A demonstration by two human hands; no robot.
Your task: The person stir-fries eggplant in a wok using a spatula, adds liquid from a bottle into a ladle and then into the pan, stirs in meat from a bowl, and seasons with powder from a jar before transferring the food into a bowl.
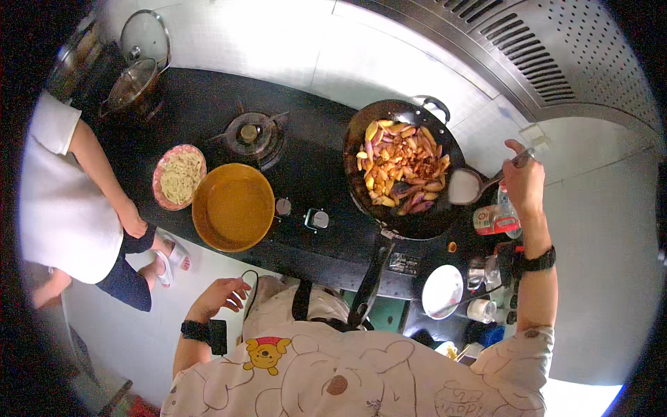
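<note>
My right hand [522, 180] is closed around the handle of a ladle [465, 186], whose bowl, with something white in it or a white glare, hangs over the right edge of a black wok [443, 221]. In the wok lie cooked eggplant pieces [383, 180] with reddish-brown bits on top. The long wok handle [371, 286] points towards my body. My left hand [224, 297] hangs beside my hip at the counter's front, fingers apart and holding nothing.
Left of the wok are an unlit gas burner [250, 133], a brown bowl [233, 207] and a pink bowl of noodles [180, 177]. Another person [73, 193] stands at the far left. A white plate [442, 292] and jars lie at the right, below a range hood [526, 52].
</note>
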